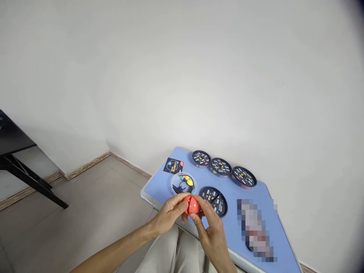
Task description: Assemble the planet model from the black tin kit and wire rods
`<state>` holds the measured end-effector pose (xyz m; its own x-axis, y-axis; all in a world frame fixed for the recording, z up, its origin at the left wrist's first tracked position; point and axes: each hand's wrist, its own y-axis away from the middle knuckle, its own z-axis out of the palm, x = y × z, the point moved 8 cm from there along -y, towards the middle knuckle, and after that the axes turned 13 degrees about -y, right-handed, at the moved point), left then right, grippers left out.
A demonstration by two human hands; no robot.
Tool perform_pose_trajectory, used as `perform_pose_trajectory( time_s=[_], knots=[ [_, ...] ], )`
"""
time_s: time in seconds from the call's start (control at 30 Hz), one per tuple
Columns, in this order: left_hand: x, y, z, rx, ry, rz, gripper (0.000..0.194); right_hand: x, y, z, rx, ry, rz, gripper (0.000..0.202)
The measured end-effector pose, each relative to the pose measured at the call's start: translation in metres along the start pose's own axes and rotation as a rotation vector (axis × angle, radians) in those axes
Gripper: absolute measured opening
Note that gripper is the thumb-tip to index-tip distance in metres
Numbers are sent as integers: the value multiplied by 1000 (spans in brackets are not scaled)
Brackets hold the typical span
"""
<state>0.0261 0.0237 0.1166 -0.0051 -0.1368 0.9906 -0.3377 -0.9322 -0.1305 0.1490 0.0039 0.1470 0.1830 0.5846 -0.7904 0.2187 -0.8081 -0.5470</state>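
Above the worktop (277,235), near its front edge, holding a gapped red ball (194,206) between left hand (168,213) and right hand (212,232), in a grip wrapped around both sides. Probably joining or parting its halves; seems to call for even pressure. Cannot read the black card (173,165) or the round boxes (221,167); printed too small.

Wall (213,94): bright, palest mid-frame, greying outward.
Floor (85,201): dimmer, flatly lit.
Ball (194,205): small white glints.
Table (231,237): blocky pixelation, right side.
Tins (244,176): print too small to read.
Top right corner: dark vignette.
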Motion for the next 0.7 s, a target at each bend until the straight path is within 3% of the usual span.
perform_pose_trajectory(
  time_s=[0.33,0.7],
  knots=[
    [-8,-3,0,23,9,-37,52,-5,-1,6,-48,80,-52,38],
    [-6,-3,4,-5,-117,-23,58,1,-3,13,-87,45,106,28]
  ],
)
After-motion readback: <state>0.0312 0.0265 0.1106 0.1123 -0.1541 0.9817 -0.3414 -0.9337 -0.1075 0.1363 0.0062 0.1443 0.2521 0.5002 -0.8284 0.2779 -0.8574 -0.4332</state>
